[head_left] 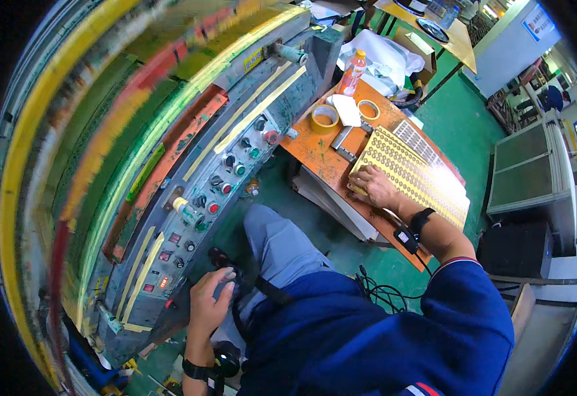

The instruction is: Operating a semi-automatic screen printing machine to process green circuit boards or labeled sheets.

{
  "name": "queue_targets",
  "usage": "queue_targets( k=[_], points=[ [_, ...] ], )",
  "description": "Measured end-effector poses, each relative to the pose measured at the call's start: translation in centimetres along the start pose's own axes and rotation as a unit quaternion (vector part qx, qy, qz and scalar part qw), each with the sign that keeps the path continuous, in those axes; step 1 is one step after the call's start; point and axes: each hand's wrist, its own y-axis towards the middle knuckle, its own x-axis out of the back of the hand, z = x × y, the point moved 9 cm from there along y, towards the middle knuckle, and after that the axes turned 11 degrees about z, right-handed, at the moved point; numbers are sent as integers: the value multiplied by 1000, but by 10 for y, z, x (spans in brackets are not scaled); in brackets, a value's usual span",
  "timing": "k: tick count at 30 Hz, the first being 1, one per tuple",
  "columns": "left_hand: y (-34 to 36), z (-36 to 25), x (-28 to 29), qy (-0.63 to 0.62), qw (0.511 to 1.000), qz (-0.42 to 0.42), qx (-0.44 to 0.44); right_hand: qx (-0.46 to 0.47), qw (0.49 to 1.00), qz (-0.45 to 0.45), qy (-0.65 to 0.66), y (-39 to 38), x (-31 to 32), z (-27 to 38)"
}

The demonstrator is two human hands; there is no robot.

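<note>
My right hand (373,187) grips the near left end of a yellow sheet (410,175) covered in rows of small round patterns, its fingers curled at the edge. The sheet lies over an orange-topped table (315,152), with a paler patterned sheet (420,142) beyond it. My left hand (210,300) is raised near my knee beside the machine's control panel (219,191). A gap shows between its thumb and bent fingers, and I see nothing held there. A metal bar (351,140) lies beside the yellow sheet.
Tape rolls (325,119), a white paper piece (346,109) and a pink drink bottle (352,72) stand at the table's far end. A large press (136,132) fills the left. Black cables (381,290) lie on the green floor by a grey cabinet (529,175).
</note>
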Motion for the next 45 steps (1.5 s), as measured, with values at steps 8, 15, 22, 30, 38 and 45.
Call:
queue_targets(
  k=[8, 15, 22, 30, 38, 45],
  points=[
    [8, 0, -2, 11, 1000, 10, 5, 56, 998, 13, -25, 2, -5, 0],
    [8, 4, -2, -13, 1000, 3, 22, 95, 995, 27, -11, 8, -4, 1],
    [9, 3, -2, 4, 1000, 9, 26, 86, 996, 34, 2, 15, -10, -2],
    [12, 8, -6, -8, 999, 12, 30, 93, 996, 9, 5, 9, -8, 1],
    [19, 6, -8, -11, 999, 19, 38, 119, 993, 14, 13, 11, -13, -3],
    [22, 5, -10, 3, 999, 27, 39, 123, 992, -2, 4, 11, -9, 0]
  ],
)
